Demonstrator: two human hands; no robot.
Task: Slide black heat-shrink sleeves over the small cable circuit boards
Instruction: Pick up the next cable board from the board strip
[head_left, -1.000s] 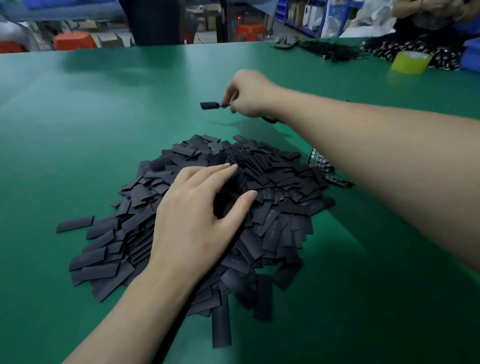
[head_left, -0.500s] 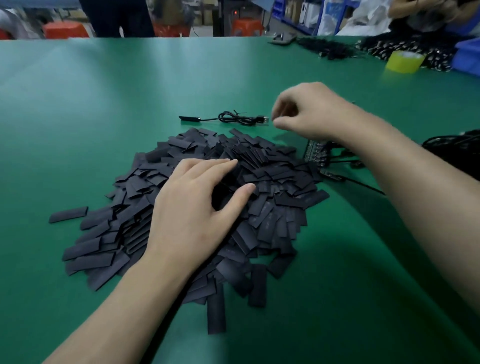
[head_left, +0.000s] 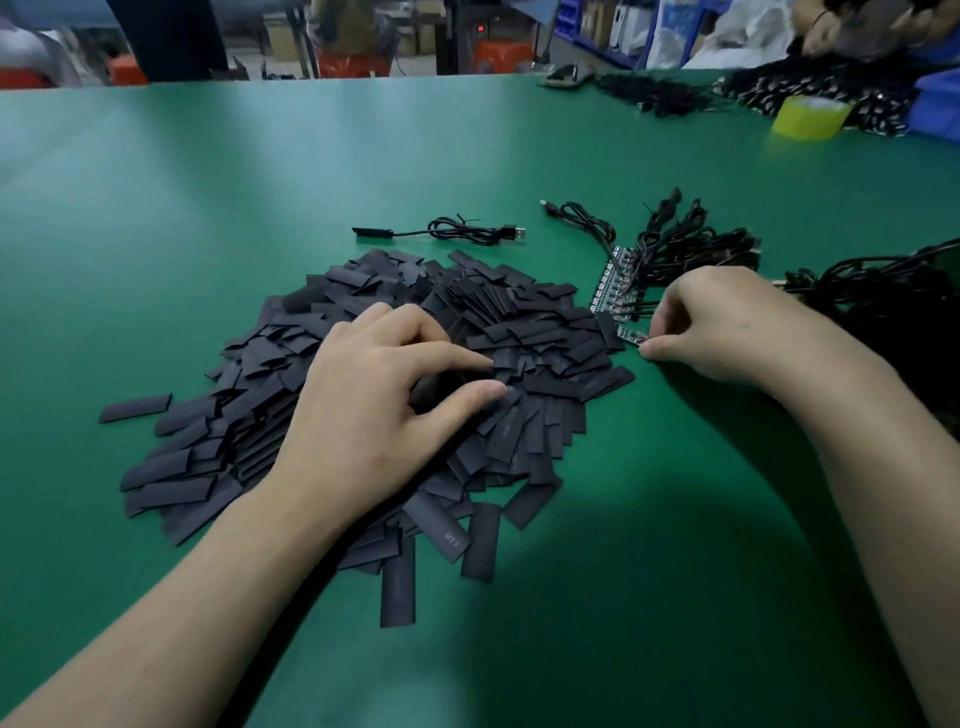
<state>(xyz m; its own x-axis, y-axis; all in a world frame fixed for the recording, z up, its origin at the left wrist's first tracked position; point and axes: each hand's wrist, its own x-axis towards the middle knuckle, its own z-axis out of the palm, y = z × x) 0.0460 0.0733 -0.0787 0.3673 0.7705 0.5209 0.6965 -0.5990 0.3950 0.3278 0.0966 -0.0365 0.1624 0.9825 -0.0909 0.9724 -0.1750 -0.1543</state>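
Note:
A big heap of flat black heat-shrink sleeves (head_left: 530, 332) lies on the green table (head_left: 260, 182). My left hand (head_left: 374, 405) rests on the heap, its thumb and forefinger closing on a sleeve there. My right hand (head_left: 727, 322) pinches a small bare circuit board (head_left: 629, 335) at the heap's right edge. Behind that board sits a row of several bare boards (head_left: 615, 283) with their black cables (head_left: 691, 244). One cable with a sleeved board (head_left: 447, 234) lies beyond the heap.
A tangle of black cables (head_left: 893, 306) lies at the right edge. A yellow tape roll (head_left: 808, 117), more cable bundles (head_left: 660, 96) and a blue bin (head_left: 940, 104) stand at the far right. Another person's hands work at the far corner.
My right hand set the sleeved cable down beyond the heap, then drew back to the right and took hold of a bare board. My left hand stayed on the heap, fingers closing.

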